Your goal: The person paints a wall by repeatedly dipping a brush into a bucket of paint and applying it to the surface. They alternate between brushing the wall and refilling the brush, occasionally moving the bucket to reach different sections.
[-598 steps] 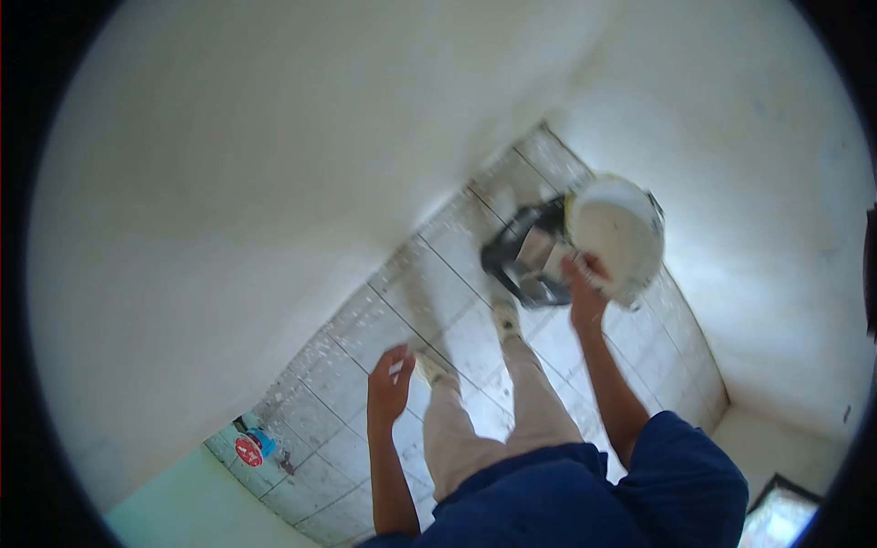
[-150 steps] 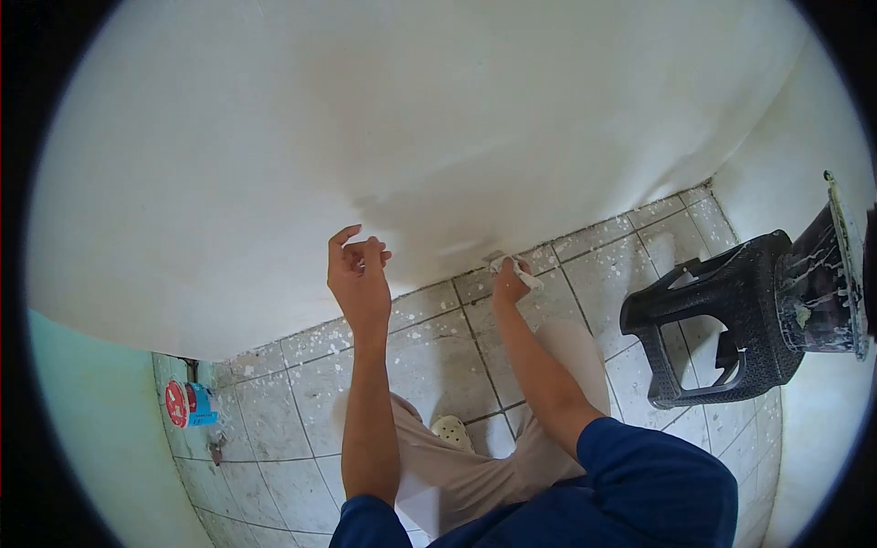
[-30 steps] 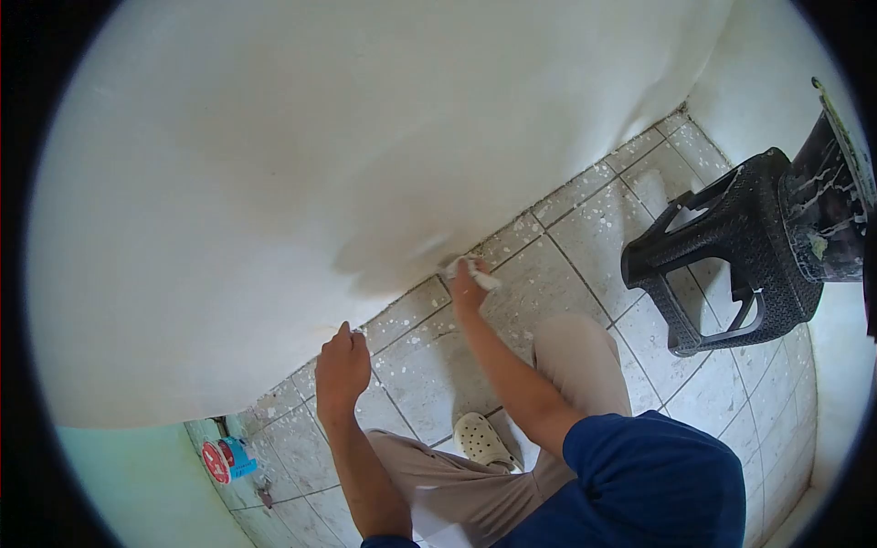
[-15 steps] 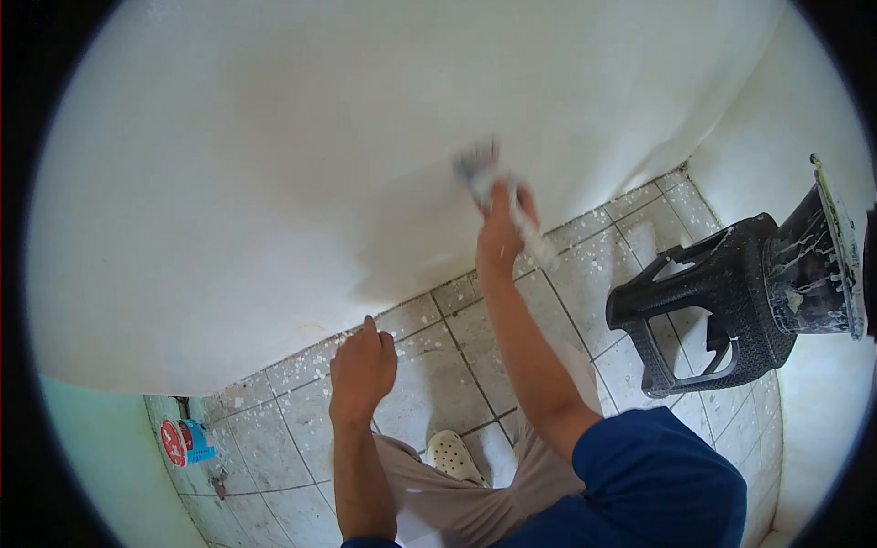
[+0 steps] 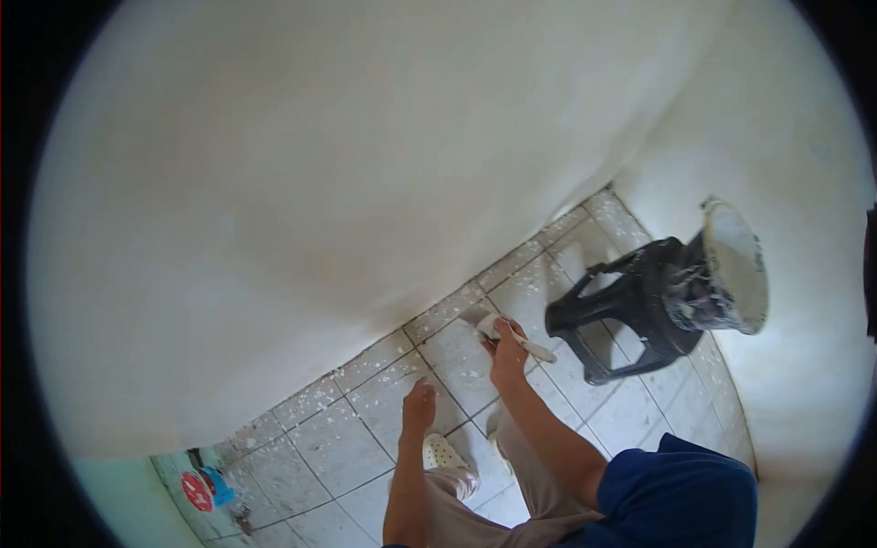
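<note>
A paintbrush point(image 5: 535, 349) with a pale handle is gripped in my right hand point(image 5: 506, 351). Its bristles point up and left, over the tiled floor near the base of the wall. Lower and further left, my left hand point(image 5: 419, 407) is curled closed, and I see nothing held in it. The pale wall point(image 5: 274, 210) rises in front of both hands. To the right of the brush, a paint-smeared bucket point(image 5: 699, 290) with whitish paint inside stands on a black plastic stool point(image 5: 630, 310).
Grey floor tiles point(image 5: 365, 457) are speckled with white paint. At the lower left lies a red and blue container point(image 5: 196, 491), with small debris near it. A second wall point(image 5: 795, 274) meets the first at the right. My pale clog point(image 5: 449, 457) shows below my left hand.
My right hand has brought the brush down and away from the wall. My left hand has drawn back from the wall. The view has shifted, showing more of the bucket's inside.
</note>
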The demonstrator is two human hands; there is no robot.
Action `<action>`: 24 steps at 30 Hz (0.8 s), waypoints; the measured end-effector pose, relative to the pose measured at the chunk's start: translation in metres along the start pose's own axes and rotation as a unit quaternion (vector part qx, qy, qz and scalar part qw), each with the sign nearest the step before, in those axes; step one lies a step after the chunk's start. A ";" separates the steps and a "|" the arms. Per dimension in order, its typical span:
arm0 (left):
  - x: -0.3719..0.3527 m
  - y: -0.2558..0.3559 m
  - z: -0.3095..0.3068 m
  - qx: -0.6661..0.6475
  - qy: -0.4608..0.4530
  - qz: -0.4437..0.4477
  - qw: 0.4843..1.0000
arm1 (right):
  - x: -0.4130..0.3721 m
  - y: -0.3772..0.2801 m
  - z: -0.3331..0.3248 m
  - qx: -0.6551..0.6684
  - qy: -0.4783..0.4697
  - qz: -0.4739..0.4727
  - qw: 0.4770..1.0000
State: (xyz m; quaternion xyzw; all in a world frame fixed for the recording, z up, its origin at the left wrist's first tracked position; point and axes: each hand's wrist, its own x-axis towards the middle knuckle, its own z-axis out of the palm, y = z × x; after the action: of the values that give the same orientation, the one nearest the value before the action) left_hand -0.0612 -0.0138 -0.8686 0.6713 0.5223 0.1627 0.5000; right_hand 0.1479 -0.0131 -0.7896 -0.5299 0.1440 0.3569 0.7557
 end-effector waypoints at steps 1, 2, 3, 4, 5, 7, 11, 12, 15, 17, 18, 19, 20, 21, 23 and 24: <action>-0.016 0.008 0.006 0.004 -0.002 -0.011 1.000 | -0.018 -0.034 -0.007 -0.026 -0.005 -0.010 1.000; -0.034 0.021 0.014 0.010 -0.006 -0.021 1.000 | -0.040 -0.072 -0.013 -0.052 -0.009 -0.019 0.998; -0.053 0.038 0.022 0.016 -0.014 -0.033 0.999 | -0.063 -0.109 -0.022 -0.078 -0.007 -0.027 0.997; -0.072 0.057 0.032 -0.008 -0.031 -0.027 0.999 | -0.083 -0.148 -0.028 -0.096 -0.003 -0.043 0.994; -0.093 0.075 0.043 -0.031 -0.049 -0.023 0.998 | -0.103 -0.186 -0.035 -0.098 -0.001 -0.075 0.992; -0.127 0.125 0.059 -0.079 -0.095 -0.019 0.992 | -0.127 -0.261 -0.054 -0.126 0.011 -0.101 0.987; -0.148 0.233 0.096 -0.058 -0.164 0.010 0.985 | -0.141 -0.388 -0.106 -0.196 0.040 -0.253 0.947; -0.145 0.263 0.107 -0.013 -0.157 0.033 0.987 | -0.139 -0.415 -0.114 -0.215 0.059 -0.283 0.933; -0.115 0.340 0.146 -0.093 -0.187 0.046 0.977 | -0.091 -0.482 -0.157 -0.293 0.112 -0.304 0.900; -0.087 0.396 0.174 -0.105 -0.211 0.101 0.967 | -0.057 -0.517 -0.166 -0.349 0.105 -0.298 0.882; -0.077 0.424 0.185 -0.111 -0.231 0.093 0.962 | -0.035 -0.527 -0.175 -0.386 0.079 -0.290 0.873; -0.067 0.450 0.198 -0.120 -0.232 0.101 0.960 | -0.012 -0.535 -0.183 -0.418 0.051 -0.284 0.861; -0.059 0.471 0.214 -0.129 -0.233 0.112 0.957 | 0.010 -0.543 -0.187 -0.473 0.015 -0.263 0.840; -0.052 0.484 0.229 -0.074 -0.211 0.139 0.965 | 0.030 -0.547 -0.188 -0.525 -0.022 -0.243 0.816; -0.044 0.503 0.257 0.037 -0.170 0.196 0.965 | 0.076 -0.545 -0.198 -0.597 -0.093 -0.269 0.750; -0.044 0.511 0.266 0.024 -0.169 0.182 0.968 | 0.105 -0.530 -0.212 -0.617 -0.125 -0.314 0.711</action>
State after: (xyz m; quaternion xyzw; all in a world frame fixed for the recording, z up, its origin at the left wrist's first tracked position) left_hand 0.3935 -0.1622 -0.5446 0.7846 0.3032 0.1231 0.5267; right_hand 0.6226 -0.2614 -0.5659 -0.8434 -0.3788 0.1714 0.3402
